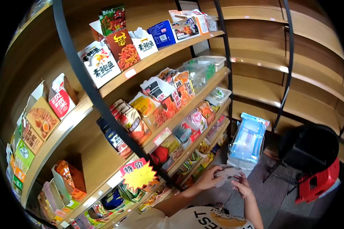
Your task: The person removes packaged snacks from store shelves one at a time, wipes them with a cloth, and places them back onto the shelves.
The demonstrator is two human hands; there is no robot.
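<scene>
Both hands are low in the head view, in front of the shirt, around a grey, crumpled cloth (228,173). My left hand (211,178) is closed on the cloth's left side, fingers partly hidden behind it. On its right side, my right hand (241,184) grips the edge between thumb and fingers. Just beyond the hands, a blue-and-clear plastic pack (250,133) lies on a pale box (242,164) on the floor.
Wooden shelves (156,57) at the left carry several boxes and packets of snacks. A yellow price sign (140,176) hangs from one shelf edge. More shelving (256,61) stands at the back right. A black stool (309,147) and a red crate (320,182) are on the grey floor.
</scene>
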